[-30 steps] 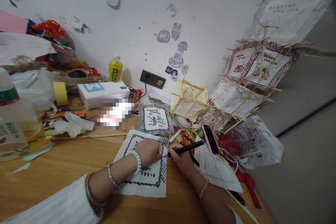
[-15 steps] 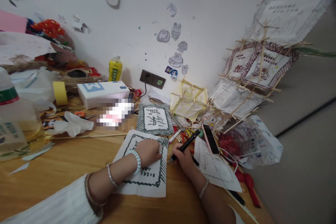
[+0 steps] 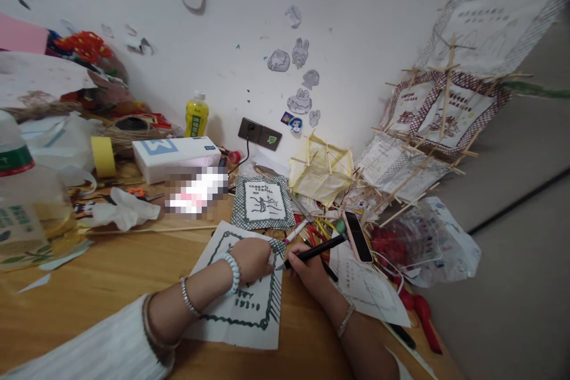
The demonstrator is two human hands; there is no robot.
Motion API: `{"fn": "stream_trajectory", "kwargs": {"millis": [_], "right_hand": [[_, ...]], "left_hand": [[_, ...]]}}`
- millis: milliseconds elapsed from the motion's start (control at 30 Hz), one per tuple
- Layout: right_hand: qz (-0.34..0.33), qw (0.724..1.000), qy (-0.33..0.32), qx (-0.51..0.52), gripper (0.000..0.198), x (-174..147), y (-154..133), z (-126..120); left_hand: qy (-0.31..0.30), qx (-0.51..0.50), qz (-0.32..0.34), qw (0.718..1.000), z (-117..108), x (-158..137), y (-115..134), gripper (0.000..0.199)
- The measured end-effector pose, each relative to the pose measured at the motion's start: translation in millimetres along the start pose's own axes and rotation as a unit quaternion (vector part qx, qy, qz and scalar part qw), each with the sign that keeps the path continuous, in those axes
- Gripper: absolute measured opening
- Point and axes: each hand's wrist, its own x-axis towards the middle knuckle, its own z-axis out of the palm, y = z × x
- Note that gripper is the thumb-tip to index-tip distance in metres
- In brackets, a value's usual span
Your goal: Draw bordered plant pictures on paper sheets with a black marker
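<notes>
1. A sheet of paper point(image 3: 234, 319) with a dark green border lies on the table point(image 3: 133, 273), beneath the left hand point(image 3: 252, 258).
2. The left fingers are mostly hidden; I cannot tell whether they are open or closed.
3. The right hand point(image 3: 307, 267) grips a black pen point(image 3: 321, 248), its tip by the paper's right edge.
4. A drawing point(image 3: 262, 203) lies just beyond the paper, a phone point(image 3: 357, 238) right of the pen.
</notes>
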Motion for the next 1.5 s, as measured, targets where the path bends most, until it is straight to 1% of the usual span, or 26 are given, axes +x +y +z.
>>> {"fn": "stream_trajectory", "kwargs": {"millis": [267, 367, 567, 667, 733, 867, 933, 1033, 1233, 1367, 1500], "right_hand": [[-0.019, 1.0, -0.008, -0.02, 0.016, 0.4, -3.2, -0.2], [-0.016, 1.0, -0.007, -0.015, 0.018, -0.1, -5.0, -0.6], [0.013, 0.999, -0.013, 0.041, 0.019, -1.2, -6.5, -0.3], [0.027, 0.996, 0.014, 0.082, 0.019, -0.5, -5.3, 0.5], [0.026, 0.995, 0.026, 0.092, 0.02, -0.3, -4.4, 0.7], [0.019, 0.999, 0.011, 0.048, 0.02, -0.8, -2.6, 0.3], [0.014, 0.999, -0.002, 0.031, 0.019, -0.8, -1.7, 0.2], [0.004, 1.0, -0.015, 0.023, 0.018, -0.2, -0.9, 0.6], [-0.005, 1.0, -0.003, 0.0, 0.018, 0.1, -2.5, 0.4], [0.01, 1.0, -0.001, 0.009, 0.021, -0.2, -2.6, -0.3], [0.032, 0.998, -0.014, 0.047, 0.021, -0.4, -3.3, 0.3]], "left_hand": [[-0.007, 0.009, 0.0, 1.0, -4.1, -2.4, 2.2, 0.027], [-0.01, 0.011, -0.001, 1.0, -4.7, -2.8, 2.9, 0.027], [-0.015, 0.01, -0.005, 1.0, -5.1, -2.7, 3.2, 0.026], [-0.026, 0.012, 0.002, 1.0, -6.0, -3.0, 2.5, 0.028], [-0.038, 0.01, 0.011, 0.999, -7.0, -4.0, 2.4, 0.03], [-0.051, -0.001, 0.012, 0.999, -8.2, -6.6, 4.0, 0.034], [-0.046, -0.003, 0.003, 0.999, -8.1, -7.2, 5.4, 0.034], [-0.028, 0.003, -0.009, 1.0, -7.4, -7.3, 6.9, 0.029], [-0.019, 0.002, -0.011, 1.0, -4.4, -5.5, 6.2, 0.024], [-0.012, -0.002, -0.01, 1.0, -2.9, -4.4, 5.3, 0.024], [-0.011, 0.0, -0.01, 1.0, -2.9, -4.5, 5.3, 0.023]]}}
